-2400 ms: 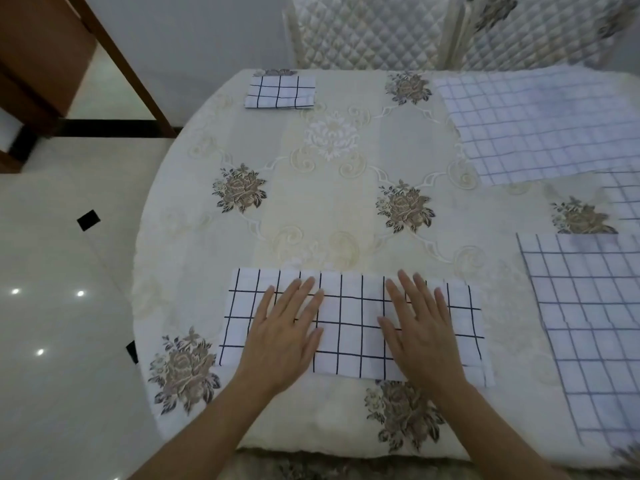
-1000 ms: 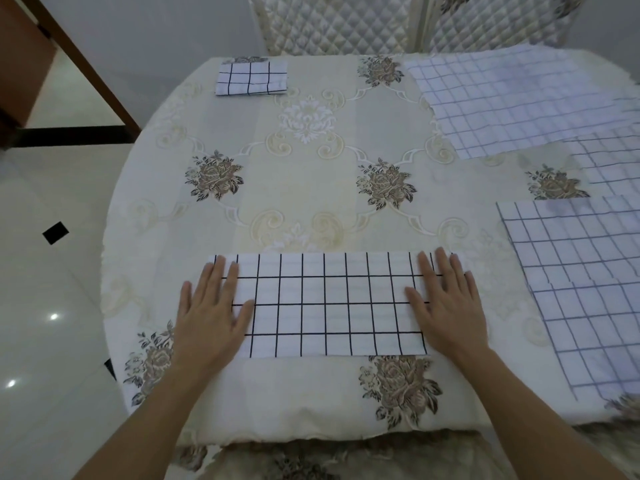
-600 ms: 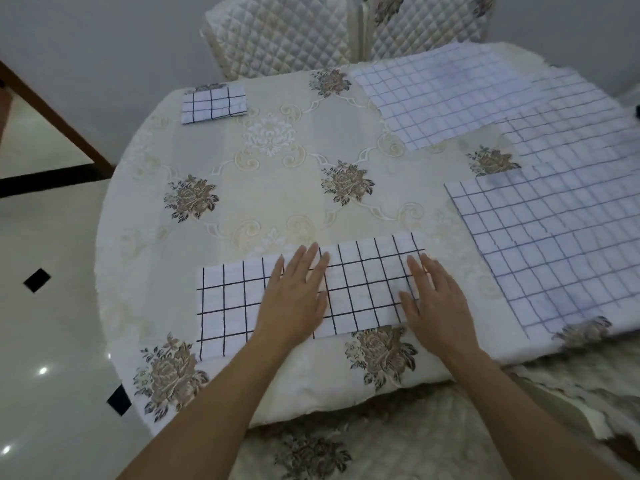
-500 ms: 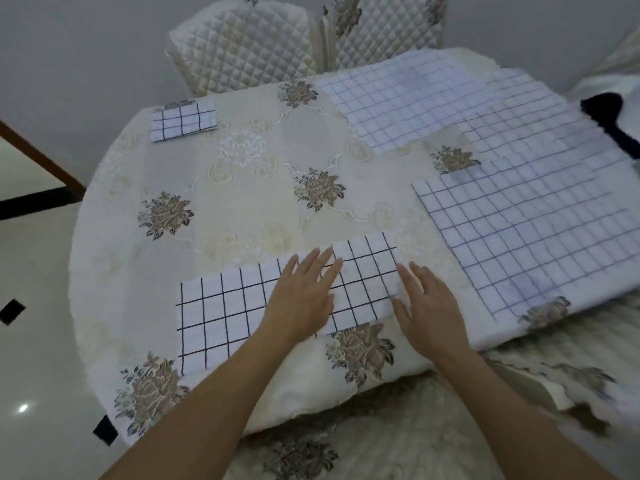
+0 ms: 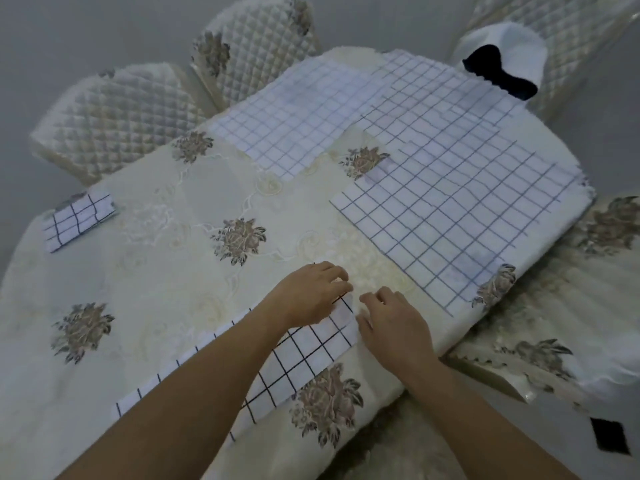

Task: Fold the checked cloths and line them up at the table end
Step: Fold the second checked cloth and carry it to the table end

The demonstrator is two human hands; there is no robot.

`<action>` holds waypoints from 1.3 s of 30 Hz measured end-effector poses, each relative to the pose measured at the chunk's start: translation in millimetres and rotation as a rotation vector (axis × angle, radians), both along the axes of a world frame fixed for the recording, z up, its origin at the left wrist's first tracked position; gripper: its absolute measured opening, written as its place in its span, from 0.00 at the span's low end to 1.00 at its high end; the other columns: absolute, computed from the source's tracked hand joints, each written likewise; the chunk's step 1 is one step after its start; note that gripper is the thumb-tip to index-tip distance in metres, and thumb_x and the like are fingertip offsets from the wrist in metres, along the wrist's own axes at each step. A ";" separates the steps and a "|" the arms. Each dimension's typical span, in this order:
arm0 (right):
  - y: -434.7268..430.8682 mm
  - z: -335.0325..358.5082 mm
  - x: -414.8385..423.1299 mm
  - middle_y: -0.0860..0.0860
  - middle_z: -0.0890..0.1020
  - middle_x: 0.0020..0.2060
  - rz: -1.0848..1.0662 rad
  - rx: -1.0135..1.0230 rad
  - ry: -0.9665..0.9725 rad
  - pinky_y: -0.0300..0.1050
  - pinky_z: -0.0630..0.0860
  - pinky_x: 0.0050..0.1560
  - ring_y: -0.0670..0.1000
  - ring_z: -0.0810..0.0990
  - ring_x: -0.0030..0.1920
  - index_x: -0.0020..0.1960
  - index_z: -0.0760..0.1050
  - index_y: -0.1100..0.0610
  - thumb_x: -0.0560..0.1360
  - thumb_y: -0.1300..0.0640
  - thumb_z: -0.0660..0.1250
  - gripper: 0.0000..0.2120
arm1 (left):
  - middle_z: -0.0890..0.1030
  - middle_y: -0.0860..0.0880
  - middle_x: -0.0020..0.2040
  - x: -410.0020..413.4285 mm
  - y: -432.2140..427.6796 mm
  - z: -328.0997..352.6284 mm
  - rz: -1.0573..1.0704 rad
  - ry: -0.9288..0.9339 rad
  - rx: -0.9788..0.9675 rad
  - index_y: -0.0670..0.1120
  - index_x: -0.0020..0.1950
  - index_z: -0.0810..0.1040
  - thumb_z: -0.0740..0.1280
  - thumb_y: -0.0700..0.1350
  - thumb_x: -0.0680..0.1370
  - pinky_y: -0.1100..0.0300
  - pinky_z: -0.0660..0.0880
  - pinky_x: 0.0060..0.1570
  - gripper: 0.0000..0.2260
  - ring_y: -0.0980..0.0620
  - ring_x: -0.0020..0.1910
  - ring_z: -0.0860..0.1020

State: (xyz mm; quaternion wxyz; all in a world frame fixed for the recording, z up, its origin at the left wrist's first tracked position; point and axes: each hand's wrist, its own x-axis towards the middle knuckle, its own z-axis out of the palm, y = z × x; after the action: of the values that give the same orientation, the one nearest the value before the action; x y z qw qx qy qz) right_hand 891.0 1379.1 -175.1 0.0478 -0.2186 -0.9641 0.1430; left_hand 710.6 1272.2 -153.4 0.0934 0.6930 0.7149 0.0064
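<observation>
A long folded strip of black-checked white cloth [image 5: 304, 355] lies flat along the near edge of the table [image 5: 166, 271]. My left hand [image 5: 308, 296] rests on the strip's right end, fingers curled onto its far corner. My right hand [image 5: 391, 323] sits just right of that end, thumb and fingers pinched on the near corner. My left forearm hides the middle of the strip. A small folded checked cloth [image 5: 78, 220] lies at the far left end of the table.
Three unfolded checked cloths cover the right half: one at the back [image 5: 294, 133], one further right [image 5: 450, 98], one nearer [image 5: 457, 223]. Quilted chairs [image 5: 114, 116] stand behind the table. A white and black item [image 5: 502, 64] lies at the far right.
Both hands slid from flat on the strip to its right end and curled onto its corners. The view swung right and tilted.
</observation>
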 end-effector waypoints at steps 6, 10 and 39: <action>-1.1 -14.8 -15.9 0.52 0.77 0.39 -0.040 -0.020 -0.022 0.47 0.71 0.32 0.54 0.75 0.37 0.46 0.77 0.56 0.69 0.48 0.75 0.13 | 0.78 0.47 0.59 -24.8 23.6 -6.7 -0.117 -0.019 -0.143 0.48 0.63 0.78 0.77 0.49 0.71 0.50 0.76 0.52 0.22 0.45 0.54 0.77; -0.7 -19.4 -29.1 0.52 0.76 0.36 -0.115 -0.074 -0.065 0.45 0.64 0.34 0.54 0.75 0.36 0.44 0.74 0.56 0.67 0.44 0.77 0.19 | 0.77 0.48 0.57 -35.3 32.7 -10.2 -0.137 -0.015 -0.146 0.50 0.62 0.78 0.77 0.51 0.70 0.51 0.74 0.48 0.22 0.47 0.52 0.76; 39.9 45.3 -49.2 0.45 0.71 0.29 -0.234 -0.490 -0.034 0.44 0.69 0.32 0.52 0.74 0.34 0.33 0.69 0.53 0.78 0.49 0.65 0.17 | 0.83 0.47 0.50 -41.6 52.8 43.4 0.144 -0.138 -0.081 0.48 0.61 0.79 0.67 0.50 0.80 0.50 0.75 0.51 0.11 0.44 0.51 0.79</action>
State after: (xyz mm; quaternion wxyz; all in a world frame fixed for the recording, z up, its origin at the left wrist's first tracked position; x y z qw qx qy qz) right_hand 841.7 1418.9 -129.9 -0.0065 -0.3360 -0.8696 0.3617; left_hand 669.0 1325.1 -110.0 0.1694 0.6333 0.7545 0.0321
